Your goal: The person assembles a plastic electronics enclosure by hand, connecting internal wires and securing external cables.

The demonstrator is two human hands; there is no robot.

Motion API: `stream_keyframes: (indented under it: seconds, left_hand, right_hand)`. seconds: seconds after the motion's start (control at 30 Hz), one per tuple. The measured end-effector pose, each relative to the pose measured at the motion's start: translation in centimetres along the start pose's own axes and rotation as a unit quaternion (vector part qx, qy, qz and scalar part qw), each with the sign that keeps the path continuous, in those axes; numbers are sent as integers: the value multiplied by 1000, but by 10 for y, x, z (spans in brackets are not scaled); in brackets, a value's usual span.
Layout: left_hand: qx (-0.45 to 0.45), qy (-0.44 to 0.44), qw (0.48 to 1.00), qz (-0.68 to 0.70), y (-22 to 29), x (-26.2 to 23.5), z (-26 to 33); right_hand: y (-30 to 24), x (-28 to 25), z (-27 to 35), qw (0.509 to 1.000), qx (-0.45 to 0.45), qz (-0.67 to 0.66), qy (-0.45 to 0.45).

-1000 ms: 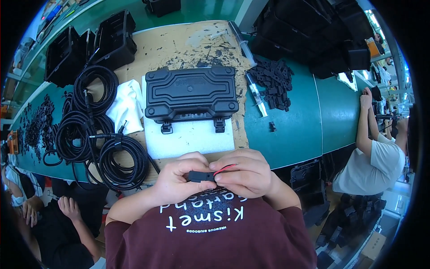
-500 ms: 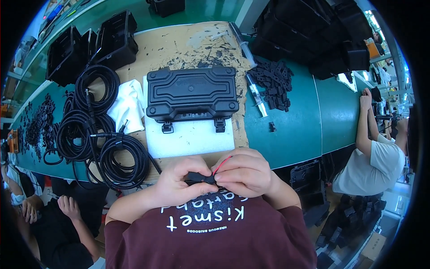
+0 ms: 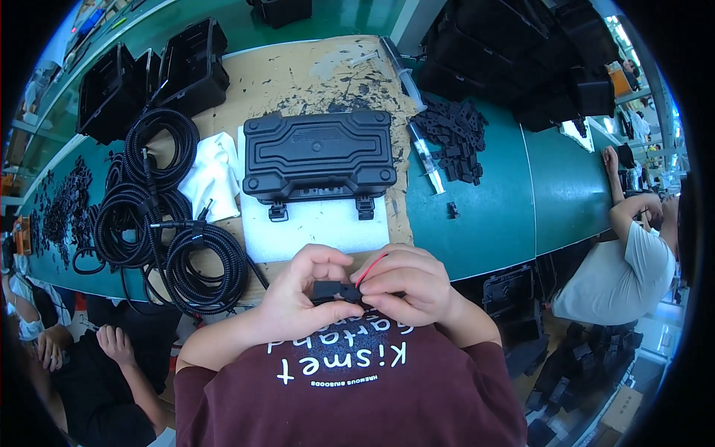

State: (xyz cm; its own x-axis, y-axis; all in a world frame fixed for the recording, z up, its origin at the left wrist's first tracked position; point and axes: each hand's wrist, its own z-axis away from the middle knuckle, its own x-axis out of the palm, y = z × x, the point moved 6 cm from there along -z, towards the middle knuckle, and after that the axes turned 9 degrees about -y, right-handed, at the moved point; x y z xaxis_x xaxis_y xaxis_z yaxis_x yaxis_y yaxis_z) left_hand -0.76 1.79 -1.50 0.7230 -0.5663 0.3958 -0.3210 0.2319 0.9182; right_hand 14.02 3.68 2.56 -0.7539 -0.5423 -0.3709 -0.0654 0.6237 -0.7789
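Observation:
Close to my chest, both hands meet around a small black plastic part (image 3: 335,290). My left hand (image 3: 296,298) grips its left end between thumb and fingers, the index finger raised off it. On its right end the fingertips of my right hand (image 3: 410,287) are pinched. A red wire (image 3: 372,268) loops up beside those fingertips; where it ends is hidden. Beyond my hands, a closed black hard case (image 3: 319,153) lies on a white foam sheet (image 3: 316,235), its two front latches hanging down.
Coiled black corrugated hoses (image 3: 206,270) and a white cloth (image 3: 212,175) lie left of the case. To the right are a syringe (image 3: 427,160) and a pile of black parts (image 3: 456,138). Open black cases (image 3: 194,71) stand far left. Other people sit on both sides.
My left index finger has lifted, so more of the black part shows. My right hand keeps its pinch. The person at right has pulled an arm back.

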Motion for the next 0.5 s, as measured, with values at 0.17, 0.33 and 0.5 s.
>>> stream_keyframes:
  seconds: [0.17,0.33,0.5]
  left_hand:
    - [-85,-9,994,62,-13,4,-2]
    - [-98,-65,993,18,-18,5,-1]
    - [-44,-47,996,56,-6,7,-3]
  right_hand:
    - [3,-5,11,991,57,81,95]
    - [18,-17,35,936,111,-167,289]
    - [23,-31,31,921,160,-193,298]
